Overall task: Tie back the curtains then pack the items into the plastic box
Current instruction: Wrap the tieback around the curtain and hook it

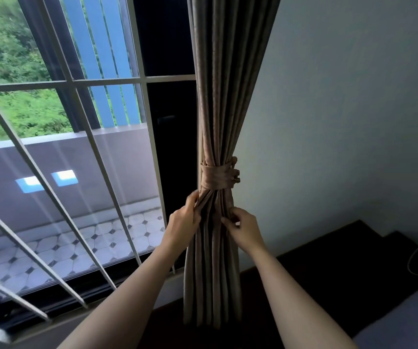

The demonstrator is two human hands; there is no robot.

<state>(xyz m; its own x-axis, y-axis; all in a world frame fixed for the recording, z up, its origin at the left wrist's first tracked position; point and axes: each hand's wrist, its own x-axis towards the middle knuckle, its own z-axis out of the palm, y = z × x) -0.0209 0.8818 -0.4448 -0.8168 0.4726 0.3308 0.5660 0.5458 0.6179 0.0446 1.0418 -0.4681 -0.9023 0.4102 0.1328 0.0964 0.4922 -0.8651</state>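
— Barred window (77, 147) at left, pale wall (341, 96) at right. Curtain?

— Brown curtain (218, 84) hangs between them, gathered into one bundle, cinched by a matching tieback (216, 178).

— Hands?

— Both just below the tieback. Left hand (184, 222) pinches the bundle's left folds; right hand (244, 226) pinches a fold on the right side, fingers closed on cloth.

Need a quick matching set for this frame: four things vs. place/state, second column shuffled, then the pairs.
Things:
1. tieback
2. left hand
3. right hand
4. window bars

States:
A. white, left of the curtain
B. pinching folds on the curtain's right side
C. wrapped around the gathered curtain
D. gripping folds on the curtain's left edge

Pairs: 1-C, 2-D, 3-B, 4-A
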